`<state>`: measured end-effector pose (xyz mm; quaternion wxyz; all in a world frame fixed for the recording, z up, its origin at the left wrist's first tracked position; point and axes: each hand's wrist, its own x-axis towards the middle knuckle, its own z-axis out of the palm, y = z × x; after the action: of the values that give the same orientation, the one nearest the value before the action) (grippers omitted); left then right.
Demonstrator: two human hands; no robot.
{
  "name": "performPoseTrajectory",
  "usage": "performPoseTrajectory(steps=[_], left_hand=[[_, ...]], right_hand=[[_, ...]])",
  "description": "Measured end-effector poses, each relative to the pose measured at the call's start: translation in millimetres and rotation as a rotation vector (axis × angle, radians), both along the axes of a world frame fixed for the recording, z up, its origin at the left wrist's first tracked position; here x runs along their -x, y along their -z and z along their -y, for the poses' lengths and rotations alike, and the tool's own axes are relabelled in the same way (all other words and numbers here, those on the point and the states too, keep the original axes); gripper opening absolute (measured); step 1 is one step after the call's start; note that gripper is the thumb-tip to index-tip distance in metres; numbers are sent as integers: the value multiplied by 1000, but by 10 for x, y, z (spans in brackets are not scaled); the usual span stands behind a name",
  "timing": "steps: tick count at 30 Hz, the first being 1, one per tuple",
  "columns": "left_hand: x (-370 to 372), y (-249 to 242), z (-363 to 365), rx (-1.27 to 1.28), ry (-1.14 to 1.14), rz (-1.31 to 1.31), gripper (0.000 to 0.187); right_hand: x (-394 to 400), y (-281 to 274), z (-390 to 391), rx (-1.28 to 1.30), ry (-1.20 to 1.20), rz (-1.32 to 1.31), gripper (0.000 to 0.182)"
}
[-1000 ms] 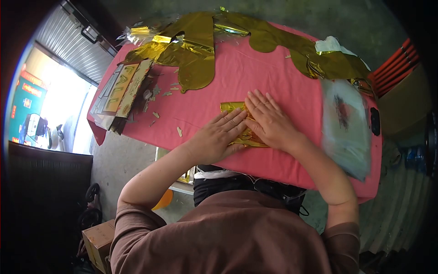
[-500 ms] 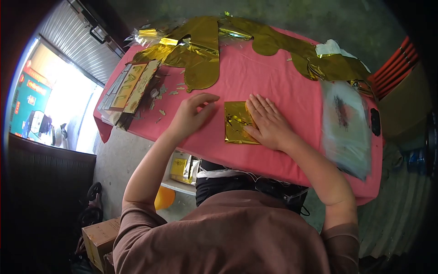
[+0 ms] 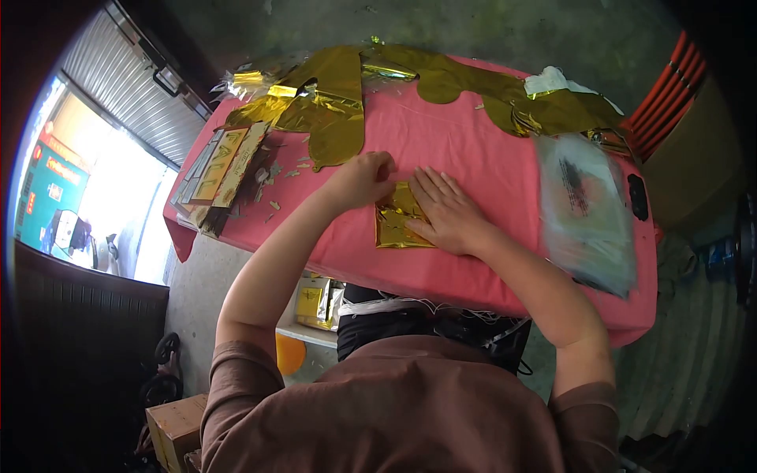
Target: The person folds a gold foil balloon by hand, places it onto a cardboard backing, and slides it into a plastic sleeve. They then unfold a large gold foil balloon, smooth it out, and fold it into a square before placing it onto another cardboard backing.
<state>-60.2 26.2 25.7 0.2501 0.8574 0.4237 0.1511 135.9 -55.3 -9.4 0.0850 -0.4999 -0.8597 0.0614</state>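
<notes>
A folded gold foil piece lies on the pink tablecloth in front of me. My right hand rests flat on its right side, palm down, with the fingers stretched out. At the foil's upper left corner is my left hand, its fingers curled together; whatever they may pinch is too small to make out. Beyond my hands, larger gold foil sheets lie spread along the table's far side.
Printed cardboard packs and scattered scraps lie on the left. Clear plastic bags and a black object are at the right. Below the table edge is a tray with gold packets; a cardboard box stands lower left.
My left hand has moved right and up to the foil's upper left corner, and its fingers have curled in. My right hand stays flat on the foil. The view has shifted slightly.
</notes>
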Motion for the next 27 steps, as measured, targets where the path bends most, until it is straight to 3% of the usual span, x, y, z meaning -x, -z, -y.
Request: performPoseTrajectory(steps=[4, 6, 13, 16, 19, 21, 24, 27], left_hand=[[-69, -95, -171, 103, -42, -191, 23], [-81, -106, -303, 368, 74, -259, 23], [-156, -179, -335, 245, 108, -378, 27], [-136, -184, -320, 188, 59, -346, 36], [-52, -144, -315, 360, -9, -239, 35], [17, -159, -279, 661, -42, -138, 25], [130, -145, -255, 869, -86, -1, 19], [188, -81, -204, 899, -135, 165, 12]], right_hand=[[-5, -2, -5, 4, -8, 8, 75], [-11, 4, 4, 3, -10, 6, 76], [-32, 32, -2, -28, -27, -27, 78], [-32, 47, 1, -33, -29, -50, 79], [-35, 59, 1, -50, -31, -57, 79], [-36, 51, 0, -59, -30, -53, 79], [-29, 41, 5, -55, -31, -45, 79], [-32, 53, 1, -49, -22, -42, 79]])
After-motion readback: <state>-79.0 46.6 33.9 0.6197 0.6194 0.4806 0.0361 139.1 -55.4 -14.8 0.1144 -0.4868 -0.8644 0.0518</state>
